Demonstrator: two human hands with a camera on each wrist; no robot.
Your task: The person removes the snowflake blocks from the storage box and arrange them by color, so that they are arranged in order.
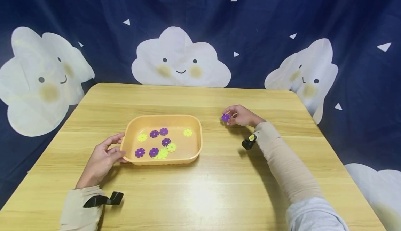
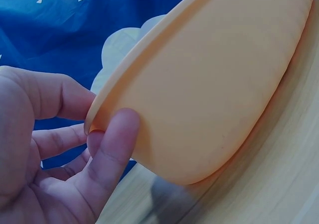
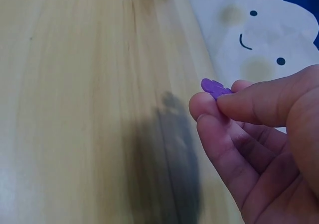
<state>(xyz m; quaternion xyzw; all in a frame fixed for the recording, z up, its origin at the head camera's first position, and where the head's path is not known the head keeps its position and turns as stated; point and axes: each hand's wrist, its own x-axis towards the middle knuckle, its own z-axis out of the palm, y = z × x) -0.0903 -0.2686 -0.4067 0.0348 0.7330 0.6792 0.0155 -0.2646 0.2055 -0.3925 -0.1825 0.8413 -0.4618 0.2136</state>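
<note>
Above the worktop, right of the tray, the right hand pinches a purple disc. The tray's long axis runs left to right; the left hand grips its left end, farther from that disc. No brand, label or writing is legible.

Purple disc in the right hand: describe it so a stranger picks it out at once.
On the wooden table, look right of the orange tray, to the right hand. In its grip is the purple disc, notched like a flower. Unlike the other purple discs, lying in the tray, it alone is held.
</note>
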